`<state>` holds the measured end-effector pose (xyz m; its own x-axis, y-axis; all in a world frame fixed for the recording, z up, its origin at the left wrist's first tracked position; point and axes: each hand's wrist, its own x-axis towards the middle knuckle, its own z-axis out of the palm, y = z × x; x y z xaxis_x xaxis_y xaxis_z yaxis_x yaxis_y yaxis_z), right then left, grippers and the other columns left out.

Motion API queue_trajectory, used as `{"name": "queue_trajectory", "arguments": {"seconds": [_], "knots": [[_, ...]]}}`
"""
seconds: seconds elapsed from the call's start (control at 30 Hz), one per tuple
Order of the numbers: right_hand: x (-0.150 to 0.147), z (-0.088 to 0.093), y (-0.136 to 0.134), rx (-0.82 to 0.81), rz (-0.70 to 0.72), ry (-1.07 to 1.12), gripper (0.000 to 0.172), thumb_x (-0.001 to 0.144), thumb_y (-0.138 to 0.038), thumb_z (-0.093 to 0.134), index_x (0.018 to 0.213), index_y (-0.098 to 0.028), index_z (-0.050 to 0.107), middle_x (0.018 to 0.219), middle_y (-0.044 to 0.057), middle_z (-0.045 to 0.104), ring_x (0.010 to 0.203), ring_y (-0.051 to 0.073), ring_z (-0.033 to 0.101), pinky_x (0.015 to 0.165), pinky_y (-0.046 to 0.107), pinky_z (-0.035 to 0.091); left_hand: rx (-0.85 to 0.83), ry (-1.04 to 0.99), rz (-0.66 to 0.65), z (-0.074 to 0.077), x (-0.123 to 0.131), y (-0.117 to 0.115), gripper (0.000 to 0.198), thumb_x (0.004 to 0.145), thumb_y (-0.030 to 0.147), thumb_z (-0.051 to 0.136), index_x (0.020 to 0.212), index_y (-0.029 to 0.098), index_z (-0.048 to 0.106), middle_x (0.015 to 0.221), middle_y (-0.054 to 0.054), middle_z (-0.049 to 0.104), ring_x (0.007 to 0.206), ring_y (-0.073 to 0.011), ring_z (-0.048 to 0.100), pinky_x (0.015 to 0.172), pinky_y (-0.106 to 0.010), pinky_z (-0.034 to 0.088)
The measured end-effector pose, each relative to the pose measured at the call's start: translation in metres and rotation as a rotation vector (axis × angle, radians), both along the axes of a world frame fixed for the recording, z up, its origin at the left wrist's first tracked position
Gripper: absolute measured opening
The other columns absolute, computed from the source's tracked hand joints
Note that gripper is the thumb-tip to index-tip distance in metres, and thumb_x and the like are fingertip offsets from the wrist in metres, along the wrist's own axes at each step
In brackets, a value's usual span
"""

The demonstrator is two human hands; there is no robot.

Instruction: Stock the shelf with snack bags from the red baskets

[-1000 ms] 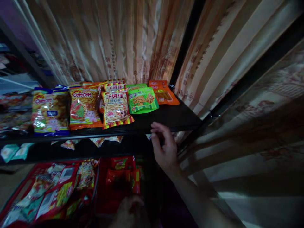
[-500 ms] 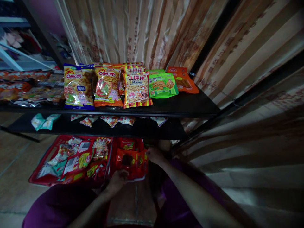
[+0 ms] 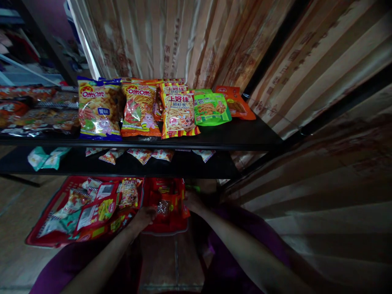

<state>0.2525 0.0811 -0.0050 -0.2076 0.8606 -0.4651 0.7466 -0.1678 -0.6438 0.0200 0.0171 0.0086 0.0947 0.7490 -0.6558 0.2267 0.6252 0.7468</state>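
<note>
My left hand [image 3: 146, 217] is closed at the left edge of an orange-red snack bag [image 3: 164, 207] with a small see-through patch. My right hand [image 3: 192, 201] grips the right side of that bag, its fingertips partly hidden in shadow. The bag is over the right red basket [image 3: 165, 233], where other red packets [image 3: 165, 187] lie. Close by on the left stands a wider red basket [image 3: 43, 228], filled with several snack bags [image 3: 94, 212], red, white and teal.
Above the baskets, a black shelf [image 3: 220, 141] bears upright snack bags, among them a blue-edged one [image 3: 99, 108] and a green one [image 3: 212, 109]. A lower shelf [image 3: 190, 165] holds small packets. Pleated curtains [image 3: 306, 171] hang behind and at the right.
Both hands have shifted slightly left, the left one also up a little. The orange-red bag lies flatter between them. The view has turned slightly, and the left basket appears nearer.
</note>
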Motion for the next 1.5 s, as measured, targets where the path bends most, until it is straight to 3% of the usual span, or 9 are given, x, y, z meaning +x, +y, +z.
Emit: {"name": "queue_trajectory", "arguments": {"seconds": [0.3, 0.4, 0.57, 0.63, 0.73, 0.87, 1.1, 1.27, 1.5], "knots": [[0.018, -0.001, 0.016, 0.046, -0.106, 0.121, 0.01, 0.07, -0.015, 0.055, 0.062, -0.018, 0.049, 0.058, -0.003, 0.052, 0.059, 0.011, 0.049, 0.052, 0.021, 0.032, 0.235, 0.118, -0.23, 0.014, 0.013, 0.015, 0.015, 0.065, 0.017, 0.058, 0.07, 0.023, 0.07, 0.078, -0.005, 0.071, 0.084, -0.0265, 0.062, 0.083, -0.037, 0.042], [0.024, 0.027, 0.028, -0.04, 0.007, 0.403, 0.015, 0.074, -0.029, 0.059, 0.07, -0.018, 0.049, 0.062, -0.005, 0.051, 0.056, 0.008, 0.046, 0.051, 0.019, 0.033, 0.386, 0.174, -0.241, 0.024, 0.013, 0.027, 0.02, 0.069, 0.017, 0.058, 0.08, 0.025, 0.073, 0.09, -0.008, 0.072, 0.088, -0.0289, 0.063, 0.085, -0.039, 0.043], [0.034, 0.094, 0.043, -0.128, 0.021, 0.734, 0.035, 0.069, -0.045, 0.069, 0.08, -0.017, 0.052, 0.07, -0.004, 0.058, 0.06, 0.009, 0.052, 0.055, 0.019, 0.037, 0.634, 0.066, 0.157, 0.054, 0.012, 0.048, 0.041, 0.063, 0.023, 0.074, 0.104, 0.024, 0.069, 0.125, -0.009, 0.06, 0.125, -0.0282, 0.044, 0.108, -0.037, 0.026], [0.037, 0.112, 0.045, -0.175, 0.024, 0.78, 0.037, 0.068, -0.045, 0.072, 0.082, -0.017, 0.052, 0.07, -0.004, 0.06, 0.06, 0.009, 0.053, 0.056, 0.019, 0.039, 0.594, -0.055, 0.204, 0.071, 0.013, 0.051, 0.05, 0.062, 0.027, 0.077, 0.111, 0.023, 0.066, 0.13, -0.008, 0.056, 0.132, -0.0281, 0.036, 0.111, -0.037, 0.021], [0.036, 0.125, 0.046, -0.196, 0.011, 0.841, 0.038, 0.066, -0.043, 0.074, 0.082, -0.017, 0.053, 0.066, -0.005, 0.06, 0.055, 0.007, 0.052, 0.053, 0.018, 0.037, 0.362, -0.349, 0.09, 0.089, 0.019, 0.051, 0.044, 0.07, 0.035, 0.072, 0.111, 0.021, 0.065, 0.117, -0.01, 0.065, 0.117, -0.0296, 0.053, 0.101, -0.04, 0.037], [0.031, 0.126, 0.048, -0.172, -0.107, 0.883, 0.038, 0.061, -0.041, 0.078, 0.079, -0.016, 0.057, 0.063, -0.005, 0.06, 0.052, 0.006, 0.052, 0.051, 0.018, 0.037, 0.168, -0.575, -0.012, 0.094, 0.032, 0.047, 0.033, 0.07, 0.034, 0.073, 0.098, 0.017, 0.07, 0.098, -0.009, 0.072, 0.099, -0.0261, 0.064, 0.086, -0.034, 0.047], [0.031, 0.117, 0.047, -0.178, -0.283, 0.982, 0.035, 0.057, -0.038, 0.081, 0.076, -0.016, 0.063, 0.065, -0.004, 0.064, 0.056, 0.008, 0.057, 0.058, 0.021, 0.043, 0.135, -0.615, 0.149, 0.102, 0.048, 0.039, 0.031, 0.064, 0.033, 0.078, 0.088, 0.016, 0.072, 0.087, -0.007, 0.074, 0.089, -0.0225, 0.067, 0.08, -0.029, 0.049], [0.034, 0.116, 0.04, -0.175, -0.445, 1.156, 0.034, 0.065, -0.044, 0.075, 0.086, -0.018, 0.066, 0.076, 0.0, 0.069, 0.068, 0.013, 0.064, 0.064, 0.024, 0.047, 0.129, -0.63, 0.288, 0.104, 0.056, 0.034, 0.032, 0.062, 0.033, 0.079, 0.089, 0.017, 0.071, 0.085, -0.004, 0.074, 0.09, -0.0232, 0.067, 0.082, -0.033, 0.049], [0.027, 0.115, 0.03, -0.212, -0.361, 1.227, 0.036, 0.062, -0.039, 0.078, 0.089, -0.019, 0.066, 0.085, 0.003, 0.072, 0.075, 0.017, 0.067, 0.072, 0.029, 0.05, 0.117, -0.708, 0.492, 0.095, 0.058, 0.037, 0.031, 0.068, 0.026, 0.075, 0.096, 0.019, 0.065, 0.095, -0.004, 0.072, 0.092, -0.0211, 0.067, 0.086, -0.034, 0.05]]}}
